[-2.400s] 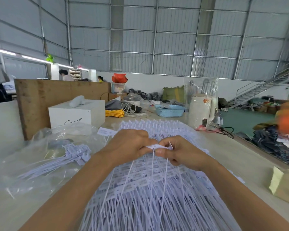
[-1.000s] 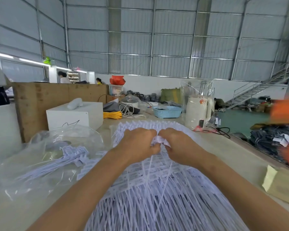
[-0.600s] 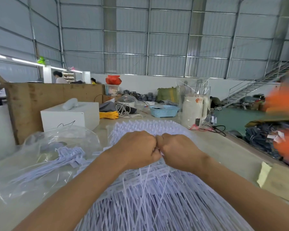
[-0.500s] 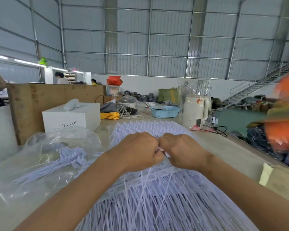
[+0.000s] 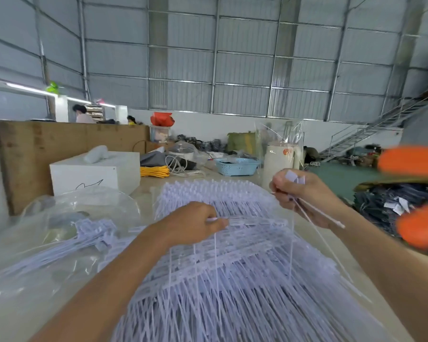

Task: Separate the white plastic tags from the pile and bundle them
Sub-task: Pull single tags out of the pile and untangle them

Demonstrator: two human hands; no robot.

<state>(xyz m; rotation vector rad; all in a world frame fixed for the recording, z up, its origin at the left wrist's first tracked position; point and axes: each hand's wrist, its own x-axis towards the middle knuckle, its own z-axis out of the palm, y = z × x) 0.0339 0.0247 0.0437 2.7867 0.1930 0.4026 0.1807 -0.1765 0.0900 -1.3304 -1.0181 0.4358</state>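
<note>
Change: the two hands, which were pressed together over the middle of the pile, have parted; the right hand (image 5: 304,198) has gone up and to the right with a few tags, and the left hand (image 5: 195,223) stays low on the pile.
Desk (image 5: 307,233): pale top, it carries everything under both hands.
Pile (image 5: 223,280): a wide heap of white plastic tags, directly below the left fingers and spreading toward the viewer; tails run long and thin, heads sit in rows on strips.
Plastic bag (image 5: 59,230): clear, left of the left hand, with loose tags inside.
Strip (image 5: 255,221): the left fingers are curled and pinch one end of it, just above the pile.
Separated tags (image 5: 295,178): the right fingers are curled around their flat heads; the tails hang down past the palm.
Handling: I judge the tags very light, springy and smooth, so tails tangle and slip. Better to hold at the flat heads, where they stack, not at the tails.
</note>
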